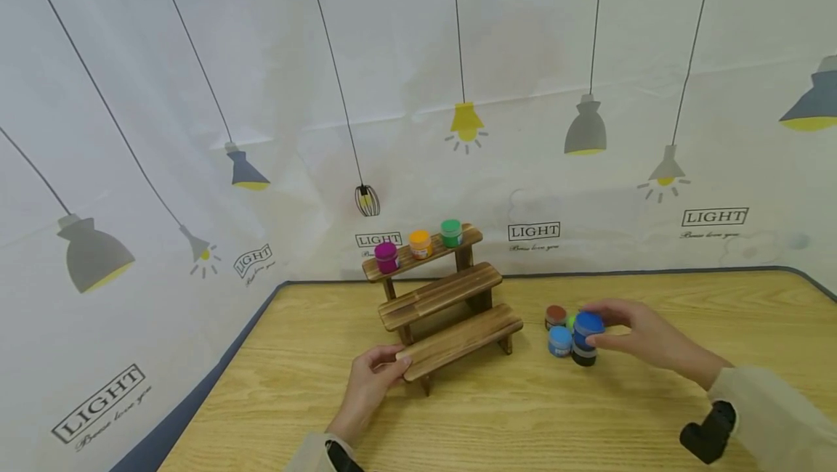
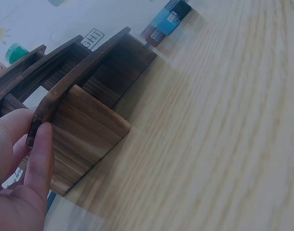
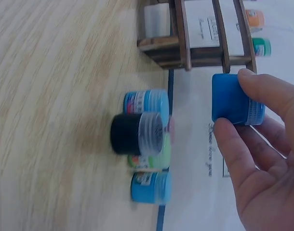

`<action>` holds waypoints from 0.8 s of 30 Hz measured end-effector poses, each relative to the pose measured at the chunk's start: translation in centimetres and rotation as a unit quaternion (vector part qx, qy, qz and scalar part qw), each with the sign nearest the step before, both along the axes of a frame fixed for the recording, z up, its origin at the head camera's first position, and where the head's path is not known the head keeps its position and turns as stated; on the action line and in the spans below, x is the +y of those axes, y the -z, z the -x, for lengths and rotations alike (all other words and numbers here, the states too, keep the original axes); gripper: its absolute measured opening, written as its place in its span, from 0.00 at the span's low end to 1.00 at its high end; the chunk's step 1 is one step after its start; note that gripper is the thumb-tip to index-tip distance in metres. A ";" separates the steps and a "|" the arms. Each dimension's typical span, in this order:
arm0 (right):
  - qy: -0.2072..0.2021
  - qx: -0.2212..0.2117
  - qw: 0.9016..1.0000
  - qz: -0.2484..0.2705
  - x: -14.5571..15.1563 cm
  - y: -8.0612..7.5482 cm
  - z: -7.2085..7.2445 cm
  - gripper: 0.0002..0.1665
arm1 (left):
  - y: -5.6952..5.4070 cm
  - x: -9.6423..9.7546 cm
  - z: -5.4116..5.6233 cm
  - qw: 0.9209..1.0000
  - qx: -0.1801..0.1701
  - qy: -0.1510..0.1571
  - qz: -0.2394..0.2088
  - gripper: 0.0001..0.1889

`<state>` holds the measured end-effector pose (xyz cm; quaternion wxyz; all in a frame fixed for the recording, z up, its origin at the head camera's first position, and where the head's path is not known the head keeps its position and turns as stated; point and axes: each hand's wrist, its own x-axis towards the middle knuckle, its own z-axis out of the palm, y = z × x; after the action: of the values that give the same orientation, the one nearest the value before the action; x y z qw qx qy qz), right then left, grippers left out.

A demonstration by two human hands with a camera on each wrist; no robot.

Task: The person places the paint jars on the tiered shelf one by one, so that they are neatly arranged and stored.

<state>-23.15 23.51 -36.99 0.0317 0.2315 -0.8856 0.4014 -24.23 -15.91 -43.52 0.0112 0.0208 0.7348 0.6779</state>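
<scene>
My left hand pinches the near left end of the lowest step of a three-tier wooden stand, thumb on top. My right hand holds a blue paint jar between thumb and fingers, raised off the table. Below it stands a black jar with a clear lid. Beside that are a light blue jar, a brown jar and a mostly hidden light green jar. Another blue jar shows in the right wrist view.
On the stand's top step sit a purple jar, an orange jar and a green jar. The wood-grain table meets a white cloth backdrop printed with lamps, behind and to the left.
</scene>
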 end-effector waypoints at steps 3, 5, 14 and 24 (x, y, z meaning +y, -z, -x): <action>-0.017 -0.001 1.000 -0.002 -0.9 -0.5 -0.1 0.27 | 0.1 0.0 0.0 1.000 0.000 0.000 0.001 0.20; -0.027 0.000 1.000 -0.002 -1.6 -0.9 -0.1 0.27 | 0.1 0.0 0.0 1.000 0.002 0.000 0.002 0.21; -0.075 0.001 0.997 -0.002 -4.5 -2.0 0.7 0.28 | 0.1 0.0 0.1 1.000 0.004 -0.004 0.006 0.21; -0.111 -0.011 0.994 0.009 -8.7 -3.4 1.9 0.28 | -0.1 -0.1 -0.1 1.000 0.002 0.001 0.001 0.20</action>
<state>-25.04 14.78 -33.60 -0.0210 0.3234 -0.8509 0.4135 -24.12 -15.97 -43.46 0.0098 0.0228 0.7355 0.6771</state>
